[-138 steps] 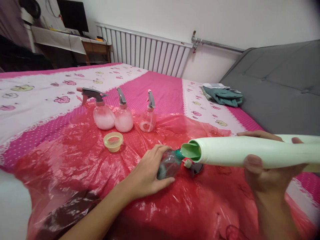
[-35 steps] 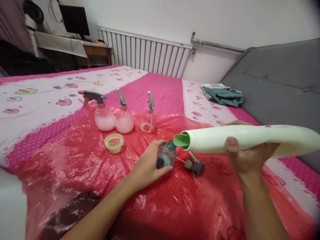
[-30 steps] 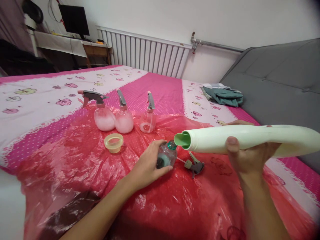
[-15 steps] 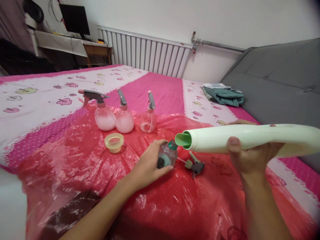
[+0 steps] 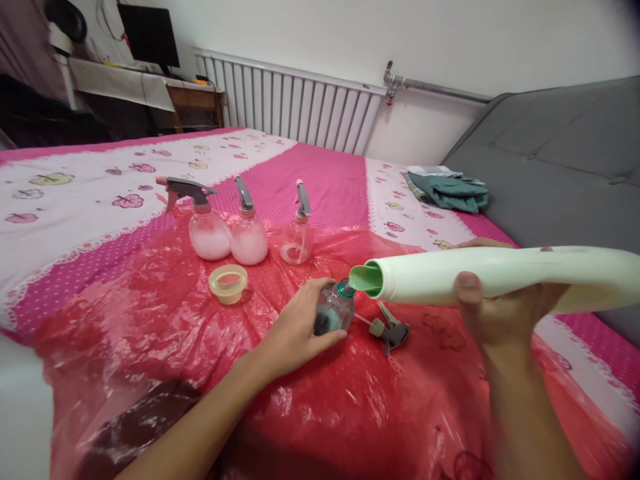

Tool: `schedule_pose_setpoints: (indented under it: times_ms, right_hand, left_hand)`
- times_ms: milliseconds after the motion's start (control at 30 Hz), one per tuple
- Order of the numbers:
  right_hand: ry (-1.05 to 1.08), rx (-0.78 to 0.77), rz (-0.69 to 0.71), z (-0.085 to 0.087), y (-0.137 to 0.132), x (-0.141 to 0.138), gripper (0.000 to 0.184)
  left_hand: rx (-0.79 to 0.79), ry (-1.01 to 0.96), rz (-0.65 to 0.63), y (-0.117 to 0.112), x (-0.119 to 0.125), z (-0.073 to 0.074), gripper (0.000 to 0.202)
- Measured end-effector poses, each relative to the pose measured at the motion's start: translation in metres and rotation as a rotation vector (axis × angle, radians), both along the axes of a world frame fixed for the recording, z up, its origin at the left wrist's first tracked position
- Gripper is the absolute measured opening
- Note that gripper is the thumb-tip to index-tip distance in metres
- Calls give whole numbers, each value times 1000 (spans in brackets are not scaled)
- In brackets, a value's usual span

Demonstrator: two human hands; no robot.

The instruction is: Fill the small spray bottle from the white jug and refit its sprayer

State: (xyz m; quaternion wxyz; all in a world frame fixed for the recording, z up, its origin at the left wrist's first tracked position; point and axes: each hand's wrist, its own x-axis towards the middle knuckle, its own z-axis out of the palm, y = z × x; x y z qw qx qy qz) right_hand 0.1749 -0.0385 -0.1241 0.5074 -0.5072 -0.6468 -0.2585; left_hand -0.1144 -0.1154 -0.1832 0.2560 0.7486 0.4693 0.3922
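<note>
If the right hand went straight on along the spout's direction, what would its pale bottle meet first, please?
Probably the green neck of the small bottle, by the spout, with the left hand beyond; depth is unclear.

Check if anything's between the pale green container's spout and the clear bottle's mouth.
Nothing visible. The right hand holds the pale green container, its green spout right by the mouth of the clear bottle, which the left hand grips. The loose spray head lies to the bottle's right, off that line.
</note>
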Motion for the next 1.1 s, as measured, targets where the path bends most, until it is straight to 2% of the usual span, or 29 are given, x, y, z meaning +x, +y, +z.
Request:
schedule_pose_setpoints:
  times_ms: [667, 1100]
  right_hand:
    - [-5, 18, 22, 1, 0, 0, 65]
    - [-22, 26, 2, 0, 0, 1, 74]
  left_hand:
    - [-4, 1, -2, 1, 0, 0, 70]
    - [-2, -4, -3, 1, 0, 0, 70]
